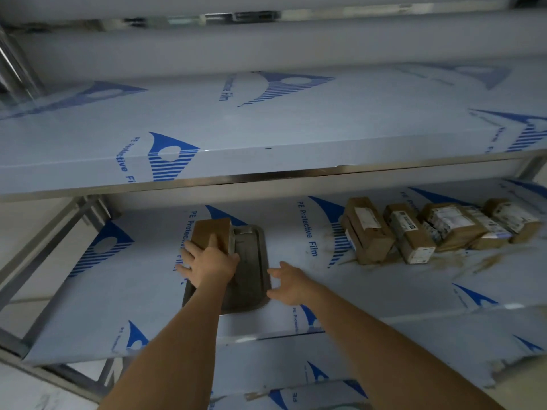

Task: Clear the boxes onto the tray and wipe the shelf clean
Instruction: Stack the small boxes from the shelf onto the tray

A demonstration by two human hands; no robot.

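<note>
A grey metal tray [251, 261] lies on the middle shelf [370, 291], which is covered in blue-printed protective film. A brown cardboard box [211, 233] rests on the tray's far left part. My left hand [208, 263] lies on the near end of that box, fingers spread over it. My right hand [288, 284] hovers open at the tray's right rim, holding nothing. Several more cardboard boxes [438, 227] with white labels stand in a row at the shelf's right. Brown dirt [485, 261] is smeared in front of them.
An upper shelf [266, 128] overhangs the working shelf and limits headroom. A metal frame post [44, 241] runs along the left side. A lower shelf [296, 380] shows beneath my arms.
</note>
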